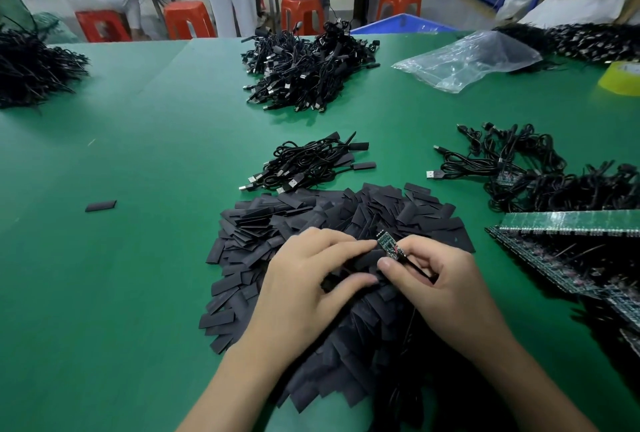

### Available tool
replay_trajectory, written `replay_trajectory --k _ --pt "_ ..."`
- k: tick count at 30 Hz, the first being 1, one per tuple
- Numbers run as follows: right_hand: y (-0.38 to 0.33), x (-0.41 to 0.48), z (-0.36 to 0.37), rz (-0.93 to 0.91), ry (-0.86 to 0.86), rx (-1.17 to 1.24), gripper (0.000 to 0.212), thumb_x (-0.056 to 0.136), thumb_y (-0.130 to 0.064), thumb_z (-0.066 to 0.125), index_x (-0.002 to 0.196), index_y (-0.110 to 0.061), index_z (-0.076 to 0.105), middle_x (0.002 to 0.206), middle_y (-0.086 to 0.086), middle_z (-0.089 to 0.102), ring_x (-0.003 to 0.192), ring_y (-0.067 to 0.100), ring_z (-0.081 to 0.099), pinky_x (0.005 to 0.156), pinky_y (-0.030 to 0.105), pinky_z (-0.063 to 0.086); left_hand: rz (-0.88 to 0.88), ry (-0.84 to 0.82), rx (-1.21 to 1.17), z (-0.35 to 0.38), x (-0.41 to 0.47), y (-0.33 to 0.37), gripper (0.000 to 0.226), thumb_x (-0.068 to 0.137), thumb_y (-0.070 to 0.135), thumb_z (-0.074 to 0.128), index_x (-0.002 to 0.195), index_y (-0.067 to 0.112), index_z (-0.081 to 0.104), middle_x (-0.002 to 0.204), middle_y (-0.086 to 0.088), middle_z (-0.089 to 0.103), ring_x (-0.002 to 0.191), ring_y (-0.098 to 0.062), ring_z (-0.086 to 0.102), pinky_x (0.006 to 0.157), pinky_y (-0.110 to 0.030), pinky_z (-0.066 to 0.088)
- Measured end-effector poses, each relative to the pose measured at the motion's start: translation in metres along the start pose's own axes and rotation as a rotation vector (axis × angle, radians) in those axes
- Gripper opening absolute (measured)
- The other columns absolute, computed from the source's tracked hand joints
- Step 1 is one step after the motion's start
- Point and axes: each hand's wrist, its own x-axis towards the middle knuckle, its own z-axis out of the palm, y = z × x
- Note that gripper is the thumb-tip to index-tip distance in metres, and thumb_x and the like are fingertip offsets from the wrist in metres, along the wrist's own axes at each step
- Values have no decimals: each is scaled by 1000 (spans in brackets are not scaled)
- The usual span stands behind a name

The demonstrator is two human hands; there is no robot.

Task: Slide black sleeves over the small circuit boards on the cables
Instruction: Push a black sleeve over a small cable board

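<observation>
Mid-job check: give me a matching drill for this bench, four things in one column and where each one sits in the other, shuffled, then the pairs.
1 circuit board
2 lone sleeve
3 clear plastic bag
4 yellow tape roll

A at the table's right edge
B pinched in the right hand
C alone, left of the sleeve pile
D beyond, right of the big cable heap

Pairs: 1-B, 2-C, 3-D, 4-A

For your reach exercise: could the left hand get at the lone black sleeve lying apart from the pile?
Probably yes: the lone sleeve lies on bare table, with nothing between it and the left hand.
</observation>
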Motion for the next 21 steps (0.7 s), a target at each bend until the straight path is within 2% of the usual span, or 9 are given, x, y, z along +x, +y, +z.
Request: replay_trajectory --k 2,4,7,9,14,21 --pt "-1 0 0 24 -48 32 15 91 -26 72 78 -27 65 61 -12 53 60 0 45 55 21 36 83 46 75 3 -2 -3 28 95 38 72 116 22 77 105 10 70 93 -12 65 78 -39 52" --pt "-2 0 -1 26 -86 46 16 93 -26 71 78 -28 65 61 -12 53 60 0 45 56 21 36 85 68 89 4 -4 -5 24 96 35 71 114 21 78 102 9 71 91 -12 66 76 -38 53" --pt "-4 1 -6 39 -101 46 23 97 -37 58 83 -21 67 60 -14 54 59 -3 45 56 18 33 -44 79 -31 1 -3 -7 22 91 28 76 111 19 80 101 9 72 93 -9 67 82 -31 55" --pt "-4 2 -10 40 -106 21 30 100 -36 52 81 -17 65 57 -20 51 55 -3 43 54 12 30 -118 88 -96 -2 -1 -7 20 88 22 79 108 19 82 99 10 74 93 -7 69 84 -26 54" --pt "-5 1 -10 15 -130 -102 34 99 -36 51 72 -16 53 63 4 45 58 4 38 56 29 32 -173 67 -151 -4 0 -6 18 86 17 81 104 18 83 97 11 76 92 -6 71 84 -20 53" --pt "-4 1 -9 17 -95 -118 36 98 -36 53 71 -13 50 62 7 42 56 7 36 55 34 31 -175 58 -150 -4 1 -4 17 85 16 82 102 19 83 96 12 75 92 -4 70 83 -16 51"
